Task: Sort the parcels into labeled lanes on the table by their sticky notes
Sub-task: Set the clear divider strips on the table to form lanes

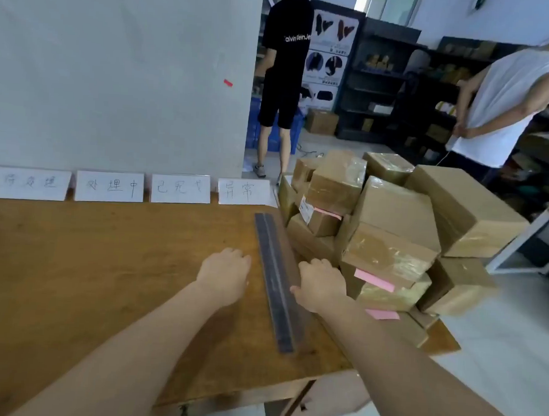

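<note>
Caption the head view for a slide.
Both hands, left hand and right hand, flank a grey strip; parcels await sorting.

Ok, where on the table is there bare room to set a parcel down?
The wooden table is bare from the four paper labels to the near edge, left of the grey strip. Right of the strip it's crowded: stacked parcels, where the right hand rests.
</note>
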The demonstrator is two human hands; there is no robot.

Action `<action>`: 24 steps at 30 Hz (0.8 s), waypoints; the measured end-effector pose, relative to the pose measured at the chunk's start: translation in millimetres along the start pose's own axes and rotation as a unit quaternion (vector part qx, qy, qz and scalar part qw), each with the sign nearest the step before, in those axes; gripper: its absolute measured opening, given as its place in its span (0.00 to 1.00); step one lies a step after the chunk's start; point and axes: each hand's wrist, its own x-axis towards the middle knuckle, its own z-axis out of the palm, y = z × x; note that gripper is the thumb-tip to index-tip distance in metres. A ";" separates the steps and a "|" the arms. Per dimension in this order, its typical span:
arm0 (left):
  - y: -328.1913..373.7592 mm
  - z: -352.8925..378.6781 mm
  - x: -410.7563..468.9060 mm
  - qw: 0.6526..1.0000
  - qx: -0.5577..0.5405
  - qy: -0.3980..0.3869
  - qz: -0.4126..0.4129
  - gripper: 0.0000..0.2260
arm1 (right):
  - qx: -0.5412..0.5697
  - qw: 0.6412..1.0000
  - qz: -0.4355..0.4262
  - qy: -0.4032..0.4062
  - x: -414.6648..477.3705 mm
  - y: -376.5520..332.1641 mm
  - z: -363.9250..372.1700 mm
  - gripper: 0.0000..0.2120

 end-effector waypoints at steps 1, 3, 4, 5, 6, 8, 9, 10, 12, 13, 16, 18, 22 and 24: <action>6.1 3.6 4.2 1.000 -0.001 -0.013 0.003 0.11 | 0.006 1.000 0.000 -0.007 0.9 3.6 3.5 0.19; 16.2 12.3 12.5 1.000 -0.007 -0.018 0.012 0.13 | 0.025 1.000 -0.005 -0.004 5.5 11.5 13.9 0.19; 21.8 14.9 15.0 0.999 -0.003 -0.028 0.016 0.14 | 0.032 0.999 -0.004 -0.002 6.2 13.0 17.7 0.19; 26.2 18.0 18.7 0.999 -0.001 -0.039 0.018 0.15 | 0.038 0.999 -0.004 -0.002 8.0 13.7 21.7 0.19; 29.9 21.9 22.2 0.999 0.000 -0.046 0.021 0.15 | 0.045 0.999 -0.003 -0.001 9.1 13.9 25.7 0.19; 34.7 28.7 28.7 0.998 0.005 -0.049 0.028 0.15 | 0.059 0.998 0.005 0.010 12.0 14.3 31.2 0.17; 35.6 33.8 32.3 0.998 0.006 -0.051 0.032 0.15 | 0.071 0.997 0.015 0.011 13.9 14.3 34.8 0.16; 36.7 37.1 35.5 0.998 0.003 -0.053 0.037 0.16 | 0.085 0.996 0.025 0.011 15.8 13.9 37.1 0.16; 37.6 43.8 41.8 0.997 -0.002 -0.054 0.050 0.17 | 0.118 0.992 0.046 0.011 19.4 12.6 40.5 0.14; 37.3 46.4 45.3 0.997 -0.003 -0.052 0.055 0.18 | 0.128 0.990 0.055 0.012 21.7 12.4 41.8 0.12; 36.3 50.4 56.1 0.996 -0.004 -0.058 0.063 0.21 | 0.150 0.985 0.081 0.013 27.3 12.7 44.0 0.07; 35.5 51.0 62.9 0.996 -0.005 -0.060 0.067 0.22 | 0.157 0.984 0.087 0.004 31.0 14.2 42.4 0.06; 36.7 51.5 71.1 0.997 -0.012 -0.037 0.072 0.31 | 0.141 0.989 0.051 0.005 30.5 15.0 33.5 0.06; 37.6 50.0 74.2 0.996 -0.002 -0.021 0.084 0.35 | 0.159 0.987 0.011 0.012 26.4 13.1 33.0 0.05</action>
